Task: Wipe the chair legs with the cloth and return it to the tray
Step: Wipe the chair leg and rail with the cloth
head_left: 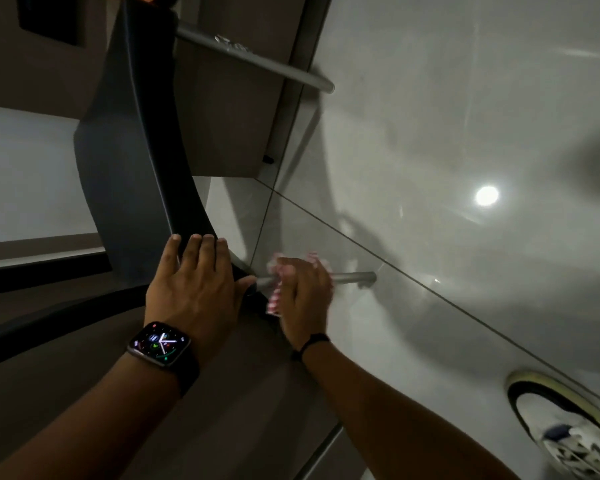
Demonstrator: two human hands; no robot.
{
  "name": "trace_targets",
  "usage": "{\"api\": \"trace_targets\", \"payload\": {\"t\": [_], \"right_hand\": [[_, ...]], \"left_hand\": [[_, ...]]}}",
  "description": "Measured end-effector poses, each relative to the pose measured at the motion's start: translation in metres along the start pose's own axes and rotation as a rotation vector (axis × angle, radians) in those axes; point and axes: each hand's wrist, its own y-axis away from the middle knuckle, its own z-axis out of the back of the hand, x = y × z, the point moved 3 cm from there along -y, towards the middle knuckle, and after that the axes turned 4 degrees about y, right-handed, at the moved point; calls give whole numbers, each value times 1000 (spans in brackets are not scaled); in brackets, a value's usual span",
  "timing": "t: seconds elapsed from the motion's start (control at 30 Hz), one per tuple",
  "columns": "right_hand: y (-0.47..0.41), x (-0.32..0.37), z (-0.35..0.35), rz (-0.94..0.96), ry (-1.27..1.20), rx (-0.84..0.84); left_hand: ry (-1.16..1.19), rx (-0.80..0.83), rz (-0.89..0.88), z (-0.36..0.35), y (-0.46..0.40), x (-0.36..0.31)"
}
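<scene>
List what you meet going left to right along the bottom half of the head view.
smartwatch → left hand → checked cloth → right hand → end of the chair leg → shoe

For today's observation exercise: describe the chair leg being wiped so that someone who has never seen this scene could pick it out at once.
Start at the dark chair seat tilted above the glossy grey tiled floor. Two grey metal legs stick out from it; the one wanted is the nearer leg, low in the view. Unlike the bare far leg, it has the right hand wrapping a red-and-white checked cloth around it, beside the left hand bracing the seat.
</scene>
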Motion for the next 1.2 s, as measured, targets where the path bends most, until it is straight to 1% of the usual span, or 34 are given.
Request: {"api": "trace_targets", "payload": {"t": [0.07,0.1,0.13,0.2,0.27,0.33,0.37,0.43,0.47,0.53,0.6,0.67,0.73,0.83,0.9,0.97,1.0,1.03,1.1,1.13,1.2], "right_hand": [[14,28,-11,156,-21,26],[15,33,-12,193,-13,44],[13,31,-9,187,6,60],[9,10,-1,122,61,81],[4,-12,4,41,91,66],[-6,-29,7,-84,78,1],[-10,-31,8,-137,64,-25],[-11,-25,9,-170,80,-44],[-7,-17,7,-153,97,-49],[5,10,-1,-53,64,-40],[12,36,-13,62,4,28],[11,33,-12,79,28,76],[6,3,0,-12,82,96],[-10,-43,12,-231,70,113],[-26,-52,13,-357,52,116],[-27,-43,14,-411,-11,105],[-20,-29,12,-371,-21,93],[-8,-10,9,-284,-3,82],[15,30,-5,-51,34,55],[21,46,-12,37,9,47],[19,53,-13,84,-24,59]], "left_hand": [[-91,21,-37,-2,0,-1],[-131,21,-55,-3,0,-1],[-173,24,-74,-4,1,0],[-259,32,-98,-3,-1,1],[-316,10,-111,1,-5,6],[-313,-18,-111,5,-12,11],[-310,-3,-107,6,-14,15],[-303,29,-103,4,-16,23],[-292,41,-100,4,-16,26],[-267,59,-101,3,-16,27],[-238,74,-104,1,-17,28],[-222,95,-113,-1,-19,27],[-224,93,-135,-2,-20,26],[-188,99,-145,-2,-18,26],[-166,110,-143,-1,-16,27],[-168,112,-139,0,-16,27],[-170,115,-135,1,-16,27],[-169,121,-131,2,-16,25],[-181,136,-133,3,-15,23],[-193,140,-138,2,-15,22],[-215,147,-150,0,-15,22]]}}
